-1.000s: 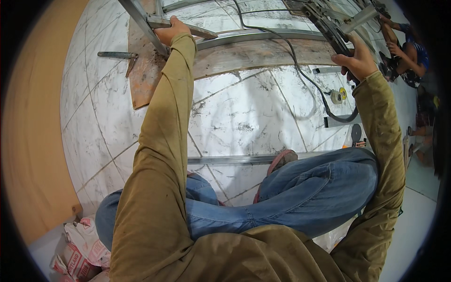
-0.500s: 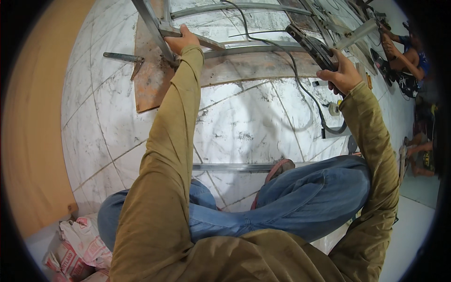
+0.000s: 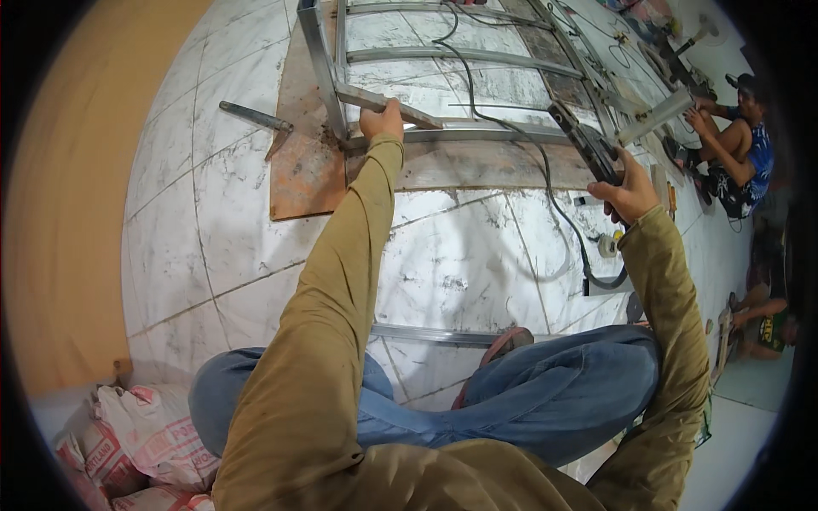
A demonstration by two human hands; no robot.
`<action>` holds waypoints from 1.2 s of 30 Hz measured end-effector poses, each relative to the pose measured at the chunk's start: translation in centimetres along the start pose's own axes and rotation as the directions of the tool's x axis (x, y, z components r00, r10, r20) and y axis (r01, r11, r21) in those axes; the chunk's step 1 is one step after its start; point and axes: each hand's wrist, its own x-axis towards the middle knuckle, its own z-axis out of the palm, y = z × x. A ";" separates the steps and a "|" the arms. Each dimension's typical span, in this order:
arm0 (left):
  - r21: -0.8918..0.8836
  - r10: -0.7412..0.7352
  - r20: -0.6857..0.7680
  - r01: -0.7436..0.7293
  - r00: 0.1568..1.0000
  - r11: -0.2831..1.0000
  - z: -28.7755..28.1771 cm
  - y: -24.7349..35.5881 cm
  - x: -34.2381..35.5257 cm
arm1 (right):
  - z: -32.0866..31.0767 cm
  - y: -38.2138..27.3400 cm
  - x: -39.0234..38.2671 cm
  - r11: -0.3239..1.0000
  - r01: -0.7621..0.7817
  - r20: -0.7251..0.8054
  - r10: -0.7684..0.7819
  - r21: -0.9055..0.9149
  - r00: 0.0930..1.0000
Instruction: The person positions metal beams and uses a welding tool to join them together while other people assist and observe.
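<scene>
My left hand (image 3: 380,120) is closed on a short square bar (image 3: 423,117) lying against the upright (image 3: 317,55) of a metal frame at top centre. My right hand (image 3: 628,191) grips a black welding holder (image 3: 576,134) with a thin rod (image 3: 494,106) sticking out leftward over the frame's lower rail (image 3: 509,134); whether the rod touches metal, I cannot tell. A black cable (image 3: 550,179) curves down beside that hand. Beneath the frame are stained boards (image 3: 302,192). Left of them a hammer-like tool (image 3: 253,117) lies on the tiles (image 3: 196,255).
A wooden panel (image 3: 64,213) stands at left, with paper sacks (image 3: 149,426) below it. A co-worker (image 3: 737,157) crouches at right holding a pale metal piece; another person (image 3: 763,324) is below. A metal bar (image 3: 426,335) crosses before my folded legs.
The view has tilted upward, showing more of the frame and shifting everything lower in the picture. My right hand with the holder has come slightly leftward; my left hand keeps its grip.
</scene>
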 end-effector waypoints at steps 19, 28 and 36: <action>0.022 0.166 0.259 -0.178 0.952 0.984 0.1 -3.4 -0.9 | 0.0 -1.1 -0.7 0.967 0.041 -0.102 -0.068 -0.251 0.992; 0.179 0.245 0.414 -0.343 0.877 0.922 -0.5 -5.1 0.5 | -2.0 2.2 -4.1 0.971 0.021 -0.264 -0.086 -0.238 0.961; 0.246 0.352 0.528 -0.536 0.773 0.808 -1.0 -6.0 4.6 | 2.6 10.0 -7.5 0.996 -0.066 -0.308 0.079 0.053 0.948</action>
